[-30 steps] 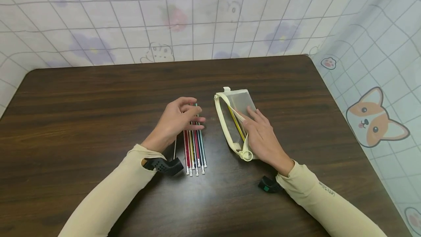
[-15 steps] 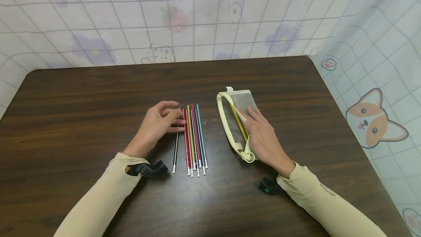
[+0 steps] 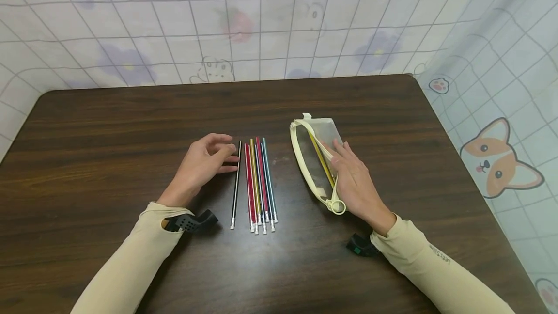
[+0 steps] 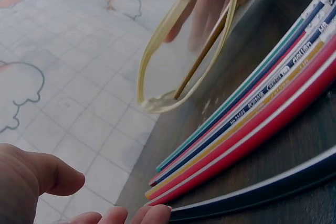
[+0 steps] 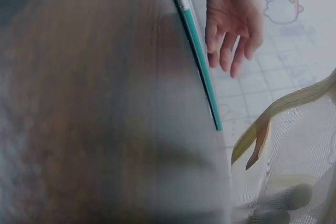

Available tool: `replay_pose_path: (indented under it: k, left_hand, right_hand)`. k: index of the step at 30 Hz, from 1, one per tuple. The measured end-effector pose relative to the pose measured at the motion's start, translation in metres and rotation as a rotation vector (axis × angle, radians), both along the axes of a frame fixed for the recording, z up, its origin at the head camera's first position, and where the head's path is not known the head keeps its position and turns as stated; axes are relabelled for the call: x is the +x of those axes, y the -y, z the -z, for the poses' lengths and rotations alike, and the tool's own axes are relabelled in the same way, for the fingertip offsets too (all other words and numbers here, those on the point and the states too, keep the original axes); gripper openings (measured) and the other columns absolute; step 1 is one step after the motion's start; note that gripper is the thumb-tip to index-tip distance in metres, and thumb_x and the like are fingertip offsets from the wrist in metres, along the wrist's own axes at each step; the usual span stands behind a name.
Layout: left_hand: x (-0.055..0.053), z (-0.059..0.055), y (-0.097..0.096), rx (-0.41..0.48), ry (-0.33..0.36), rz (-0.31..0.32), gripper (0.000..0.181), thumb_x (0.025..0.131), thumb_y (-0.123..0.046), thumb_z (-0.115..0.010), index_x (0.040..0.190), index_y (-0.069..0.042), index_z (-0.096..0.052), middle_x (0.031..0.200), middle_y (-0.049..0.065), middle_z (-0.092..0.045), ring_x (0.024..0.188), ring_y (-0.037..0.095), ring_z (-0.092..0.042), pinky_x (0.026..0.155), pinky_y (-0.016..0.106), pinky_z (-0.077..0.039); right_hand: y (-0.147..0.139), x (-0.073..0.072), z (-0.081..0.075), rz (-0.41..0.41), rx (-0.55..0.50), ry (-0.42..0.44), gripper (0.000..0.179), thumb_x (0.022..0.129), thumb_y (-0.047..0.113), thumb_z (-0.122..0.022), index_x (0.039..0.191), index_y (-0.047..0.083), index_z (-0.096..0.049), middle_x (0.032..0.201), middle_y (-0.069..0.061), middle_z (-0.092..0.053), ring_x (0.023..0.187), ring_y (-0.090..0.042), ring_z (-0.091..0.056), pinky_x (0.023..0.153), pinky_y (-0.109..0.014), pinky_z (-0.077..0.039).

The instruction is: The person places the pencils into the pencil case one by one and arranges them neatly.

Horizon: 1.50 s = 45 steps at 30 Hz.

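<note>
Evidently the left hand (image 3: 199,166), fingers relaxed, held nothing beside the black pencil (image 3: 235,197); coloured pencils (image 3: 263,183) lay right of it, then the gaping pouch (image 3: 327,128) containing a yellow pencil (image 3: 321,159), the right hand (image 3: 358,178) against its right side, whether pinching I couldn't tell.

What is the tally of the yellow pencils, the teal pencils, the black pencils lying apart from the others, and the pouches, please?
Slim teal pencil: 1
Slim black pencil lying apart: 1
Cream-edged, see-through mesh pouch: 1
Slim yellow pencils: 2 (one outside the pouch, one visible inside)
Total: 5
</note>
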<state>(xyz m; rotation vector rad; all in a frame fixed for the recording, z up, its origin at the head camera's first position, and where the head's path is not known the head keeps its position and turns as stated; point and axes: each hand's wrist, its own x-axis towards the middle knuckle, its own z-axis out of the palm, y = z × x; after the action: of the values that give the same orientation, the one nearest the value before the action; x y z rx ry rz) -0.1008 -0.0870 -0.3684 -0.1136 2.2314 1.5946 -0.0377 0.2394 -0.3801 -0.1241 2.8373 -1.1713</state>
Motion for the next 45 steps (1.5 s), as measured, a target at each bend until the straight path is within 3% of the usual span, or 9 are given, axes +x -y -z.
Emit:
replay_pose_path:
  k: [5, 11, 17, 26, 34, 39, 45]
  left_hand:
    - [-0.001, 0.001, 0.001, -0.015, 0.001, 0.003, 0.047, 0.105, -0.024, -0.060, 0.147, -0.008, -0.048, 0.137, 0.017, -0.063, 0.119, 0.032, -0.073, 0.090, 0.037, -0.066]
    - [-0.001, 0.001, 0.003, -0.106, -0.009, 0.040, 0.047, 0.104, -0.028, -0.061, 0.146, -0.009, -0.050, 0.133, 0.017, -0.065, 0.115, 0.031, -0.073, 0.087, 0.035, -0.067]
    - [0.000, 0.003, 0.003, -0.159, -0.022, 0.077, 0.046, 0.104, -0.030, -0.060, 0.145, -0.009, -0.052, 0.131, 0.017, -0.067, 0.115, 0.031, -0.073, 0.086, 0.035, -0.068]
    - [0.001, 0.001, 0.001, -0.166, -0.024, 0.079, 0.044, 0.105, -0.030, -0.059, 0.142, -0.007, -0.054, 0.127, 0.018, -0.067, 0.111, 0.030, -0.073, 0.084, 0.034, -0.068]
    - [0.001, 0.003, 0.001, -0.200, -0.033, 0.095, 0.042, 0.104, -0.031, -0.059, 0.140, -0.009, -0.055, 0.126, 0.014, -0.070, 0.106, 0.028, -0.076, 0.082, 0.034, -0.068]
    - [0.001, 0.003, 0.001, -0.221, -0.038, 0.104, 0.043, 0.103, -0.033, -0.060, 0.140, -0.010, -0.056, 0.125, 0.014, -0.070, 0.101, 0.026, -0.077, 0.082, 0.035, -0.068]
    - [0.003, 0.002, 0.002, -0.254, -0.045, 0.114, 0.044, 0.103, -0.035, -0.059, 0.140, -0.011, -0.056, 0.126, 0.013, -0.069, 0.097, 0.023, -0.078, 0.086, 0.038, -0.068]
  right_hand:
    - [0.000, 0.001, 0.001, -0.002, -0.007, -0.006, 0.050, 0.113, 0.031, -0.020, 0.158, 0.024, -0.043, 0.171, -0.013, -0.027, 0.162, -0.040, -0.016, 0.131, -0.069, -0.014]
    - [0.001, 0.000, 0.004, -0.038, 0.033, -0.014, 0.051, 0.113, 0.029, -0.020, 0.160, 0.024, -0.039, 0.171, -0.014, -0.027, 0.162, -0.039, -0.017, 0.131, -0.065, -0.017]
    - [0.002, 0.000, 0.009, -0.053, 0.013, -0.009, 0.053, 0.112, 0.031, -0.031, 0.165, 0.023, -0.028, 0.172, -0.011, -0.026, 0.163, -0.040, -0.013, 0.128, -0.075, -0.010]
    - [0.006, 0.002, 0.009, -0.048, 0.077, 0.052, 0.081, 0.099, 0.061, -0.054, 0.166, 0.028, -0.021, 0.175, -0.013, -0.015, 0.164, -0.041, -0.007, 0.124, -0.078, -0.009]
    - [0.011, 0.004, 0.013, -0.083, 0.182, 0.051, 0.102, 0.086, 0.066, -0.070, 0.166, 0.033, -0.017, 0.176, -0.013, -0.008, 0.164, -0.041, 0.000, 0.123, -0.075, -0.010]
    - [0.011, 0.004, 0.014, -0.099, 0.198, 0.052, 0.091, 0.091, 0.052, -0.070, 0.166, 0.032, -0.022, 0.176, -0.015, -0.006, 0.163, -0.043, 0.002, 0.123, -0.075, -0.010]
    - [0.011, 0.004, 0.013, -0.106, 0.166, 0.077, 0.070, 0.101, 0.037, -0.050, 0.165, 0.035, -0.022, 0.177, -0.012, -0.001, 0.164, -0.040, 0.007, 0.125, -0.073, -0.005]
